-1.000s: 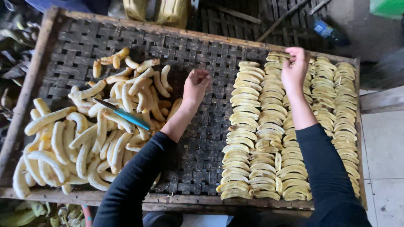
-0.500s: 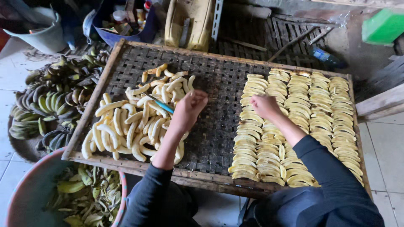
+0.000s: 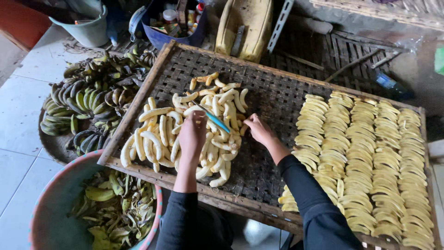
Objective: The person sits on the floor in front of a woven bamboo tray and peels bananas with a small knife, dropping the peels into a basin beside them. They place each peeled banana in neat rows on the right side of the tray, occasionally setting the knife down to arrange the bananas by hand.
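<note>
Left hand (image 3: 192,135) rests palm-down on the heap of peeled bananas (image 3: 185,132), fingers bent over the fruit; whether it grips one cannot be told. Right hand (image 3: 257,129) sits at the heap's right edge, fingers curled and touching a peeled banana there. A blue-handled knife (image 3: 212,117) lies on the heap between both hands, held by neither. All rests on a woven drying rack (image 3: 273,92). Right of the right hand: rows of flattened banana slices (image 3: 365,157). Left of the left hand: green banana bunches (image 3: 88,102); nearer, a tub of peels (image 3: 106,208).
</note>
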Available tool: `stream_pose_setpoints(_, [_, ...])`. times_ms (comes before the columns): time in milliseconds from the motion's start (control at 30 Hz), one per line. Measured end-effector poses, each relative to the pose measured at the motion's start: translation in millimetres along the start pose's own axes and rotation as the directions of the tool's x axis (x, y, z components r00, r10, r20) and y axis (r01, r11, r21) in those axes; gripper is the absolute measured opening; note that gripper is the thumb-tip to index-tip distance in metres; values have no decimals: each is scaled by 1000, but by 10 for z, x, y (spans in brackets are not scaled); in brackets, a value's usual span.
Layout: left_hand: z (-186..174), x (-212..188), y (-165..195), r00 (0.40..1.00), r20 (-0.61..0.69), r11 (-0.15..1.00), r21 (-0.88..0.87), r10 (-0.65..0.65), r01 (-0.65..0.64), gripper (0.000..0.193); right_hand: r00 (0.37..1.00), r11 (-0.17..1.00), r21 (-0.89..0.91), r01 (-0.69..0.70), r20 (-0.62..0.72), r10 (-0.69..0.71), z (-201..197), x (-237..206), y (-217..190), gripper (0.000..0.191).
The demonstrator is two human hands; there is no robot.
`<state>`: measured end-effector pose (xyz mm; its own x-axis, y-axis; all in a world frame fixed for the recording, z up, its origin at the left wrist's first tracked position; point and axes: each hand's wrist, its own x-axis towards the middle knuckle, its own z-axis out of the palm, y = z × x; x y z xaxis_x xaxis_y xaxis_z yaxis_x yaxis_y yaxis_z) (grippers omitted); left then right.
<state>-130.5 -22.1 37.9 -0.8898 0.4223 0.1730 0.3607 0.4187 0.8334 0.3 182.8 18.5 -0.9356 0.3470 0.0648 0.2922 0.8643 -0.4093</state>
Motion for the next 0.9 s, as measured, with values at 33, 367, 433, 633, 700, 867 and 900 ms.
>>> stream_pose_setpoints(33, [30,25,45,1000,10,1000,-18,-20,21,18,998,999,-20,-34,54,35,-1,100,14,26])
stream_pose_setpoints(367, [635,461,348,993,6,898,-426,-115,107,15,967,955,-203,218,178,-182,205,429,543,44])
stream_pose_setpoints(433, [697,648,200,980,-88,783,-615,-179,88,14,990,990,-15,139,32,-138,247,532,543,31])
stream_pose_setpoints(633, [485,934,-584,808,-171,276,-961,-564,-11,19,997,994,104,21,77,-29,641,1024,41,19])
stream_pose_setpoints(700, [396,962,-712,775,-191,286,-958,-602,-14,20,989,998,-40,45,143,-39,790,1152,-142,27])
stream_pose_setpoints(867, [73,881,-871,785,-239,313,-948,-572,-61,21,968,937,-350,2,235,86,1104,1259,-360,36])
stream_pose_setpoints(900, [-4,851,-901,783,-253,323,-944,-569,-70,20,963,926,-377,5,252,97,1150,1261,-368,37])
